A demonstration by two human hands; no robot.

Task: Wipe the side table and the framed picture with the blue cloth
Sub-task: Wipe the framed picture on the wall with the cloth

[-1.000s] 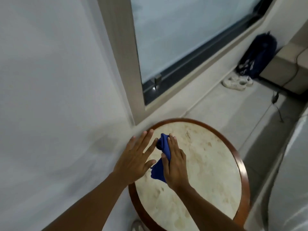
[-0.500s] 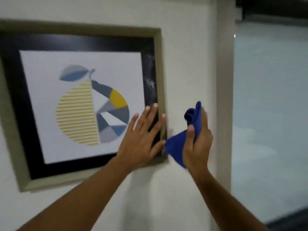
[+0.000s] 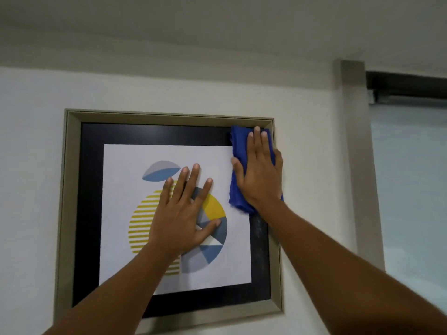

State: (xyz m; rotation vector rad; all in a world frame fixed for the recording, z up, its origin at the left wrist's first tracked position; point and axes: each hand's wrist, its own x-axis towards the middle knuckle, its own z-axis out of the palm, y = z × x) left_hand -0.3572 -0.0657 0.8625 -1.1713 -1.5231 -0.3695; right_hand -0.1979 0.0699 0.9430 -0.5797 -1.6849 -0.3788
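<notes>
right hand (image 3: 260, 172) is pressing the cloth (image 3: 238, 153) flat, fingers straight, against the picture (image 3: 169, 213) at its upper right corner. left hand (image 3: 183, 213) is lying spread wide and flat on the print, centre of frame, holding nothing.

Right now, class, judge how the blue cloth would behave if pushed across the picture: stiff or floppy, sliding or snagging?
Probably floppy: the blue cloth bunches in soft folds under the right hand. It likely slides easily, since the framed picture looks smooth and faintly glossy. Without the flat palm pressing it, it would probably drop.
</notes>
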